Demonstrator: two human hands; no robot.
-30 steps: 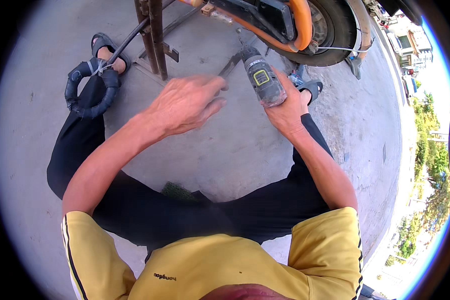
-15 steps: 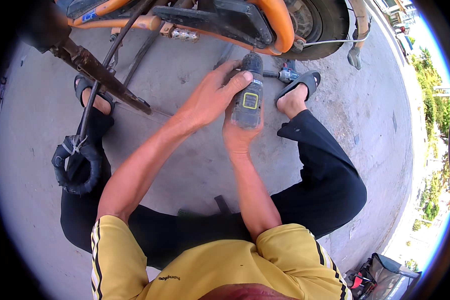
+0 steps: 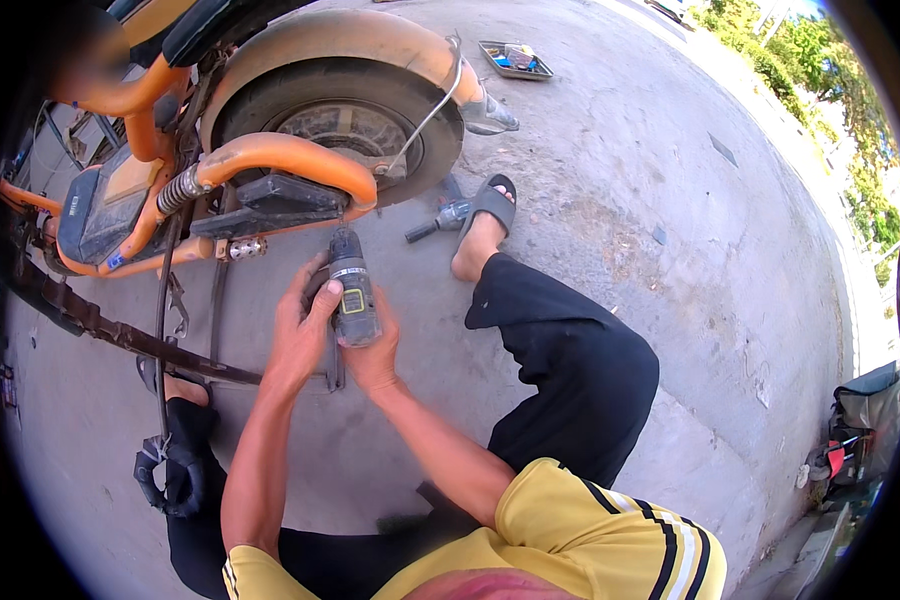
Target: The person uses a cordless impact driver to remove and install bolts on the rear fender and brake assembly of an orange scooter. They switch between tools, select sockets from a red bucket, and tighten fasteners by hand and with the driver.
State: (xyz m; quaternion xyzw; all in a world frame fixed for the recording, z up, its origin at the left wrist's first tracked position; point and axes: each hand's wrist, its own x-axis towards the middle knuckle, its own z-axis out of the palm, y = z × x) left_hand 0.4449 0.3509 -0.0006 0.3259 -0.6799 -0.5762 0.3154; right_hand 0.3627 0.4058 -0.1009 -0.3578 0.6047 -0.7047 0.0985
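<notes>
A dark cordless drill [image 3: 355, 305] points away from me, its tip up against the underside of the orange tubular frame [image 3: 290, 155] of a two-wheeled vehicle. My left hand [image 3: 302, 312] is wrapped around the drill's left side near the front, thumb along the top. Behind and below the body, my right hand [image 3: 375, 358] grips the drill, its handle mostly hidden. Beyond the frame is the wheel [image 3: 425, 165] with its black tyre, under an orange fender [image 3: 340, 38].
Another power tool [image 3: 452, 215] lies on the concrete beside my right sandal [image 3: 492, 205]. A tray of small items [image 3: 516, 62] sits farther off. To the left, a long rusty bar [image 3: 120, 330] and a rod with a black wrapped ring [image 3: 182, 478] stand near my left leg.
My view has swung to the right, so the vehicle, drill and hands sit farther left, and more wheel and the tray show. Both hands keep their hold on the drill at the frame.
</notes>
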